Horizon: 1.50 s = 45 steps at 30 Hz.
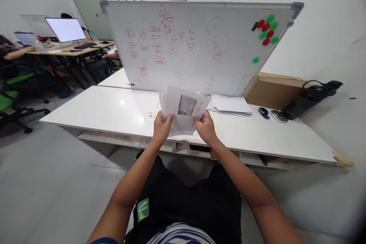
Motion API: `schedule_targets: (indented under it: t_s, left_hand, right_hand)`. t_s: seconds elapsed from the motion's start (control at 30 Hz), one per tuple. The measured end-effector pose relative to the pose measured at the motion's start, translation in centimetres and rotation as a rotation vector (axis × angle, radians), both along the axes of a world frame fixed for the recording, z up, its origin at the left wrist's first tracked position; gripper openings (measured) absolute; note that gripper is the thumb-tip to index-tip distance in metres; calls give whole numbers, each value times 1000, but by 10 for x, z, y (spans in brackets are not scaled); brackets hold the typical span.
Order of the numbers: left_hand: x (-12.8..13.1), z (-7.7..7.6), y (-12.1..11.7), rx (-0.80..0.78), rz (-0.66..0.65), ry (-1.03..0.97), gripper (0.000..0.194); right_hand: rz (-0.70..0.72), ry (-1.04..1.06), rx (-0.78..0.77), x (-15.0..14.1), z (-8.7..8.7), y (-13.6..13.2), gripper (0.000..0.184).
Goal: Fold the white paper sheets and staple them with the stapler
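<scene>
Both my hands hold several printed sheets of paper (175, 101) above the front part of a white desk (122, 112). My left hand (162, 126) is closed on their left edge, thumb on top. At the right edge, my right hand (205, 126) pinches them, its thumb lying on the front sheet. That sheet bears a dark grey picture and a little text. Another sheet reaches down below the hands. Just behind the sheets, to the right, a stack of paper (230, 103) lies on the desk. A small white ring-shaped item (151, 114) is left of my left hand.
A whiteboard (183, 45) with red writing and round magnets stands across the desk. On the right are a cardboard box (274, 91), a black bottle (305, 101), a mouse (279, 116) and a small dark item (263, 113). People sit at a desk with a monitor (65, 29) at far left.
</scene>
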<state>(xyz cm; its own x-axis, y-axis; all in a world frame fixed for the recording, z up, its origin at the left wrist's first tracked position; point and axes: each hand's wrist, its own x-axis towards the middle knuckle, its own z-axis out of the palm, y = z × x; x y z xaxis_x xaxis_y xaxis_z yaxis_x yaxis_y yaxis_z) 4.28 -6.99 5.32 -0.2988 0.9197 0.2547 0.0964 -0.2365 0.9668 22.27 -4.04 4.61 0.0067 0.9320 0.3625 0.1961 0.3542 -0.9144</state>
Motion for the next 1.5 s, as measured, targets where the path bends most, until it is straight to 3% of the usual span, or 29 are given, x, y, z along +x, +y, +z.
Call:
schedule_targets:
  t_s: [0.17,0.33,0.5,0.8,0.9,1.03,1.27,1.5]
  left_hand:
    - [-19,-15,-2,40,-27,62,31]
    - [-21,-25,6,120,-72,33,34]
    - [-23,-36,16,16,-140,-69,41]
    - [-20,-11,14,-86,-101,-32,47]
    - [-15,-12,13,-110,-147,-19,43]
    - [-10,-15,11,-163,-196,-15,42]
    - [-2,1,12,-146,-238,23,43]
    - [1,-20,23,-210,-226,25,45]
  right_hand:
    - [-17,-25,10,-19,-17,1,31]
    - [-9,37,41,-26,-26,2,34]
    - [95,98,-48,-21,-35,2,42]
    - [83,62,-12,-16,-20,-3,39]
    - [37,41,12,-14,-23,-5,37]
    - [84,101,-60,-10,-27,-4,39]
    - [71,139,-59,2,-7,-4,37]
    - [89,94,-185,5,-27,3,38]
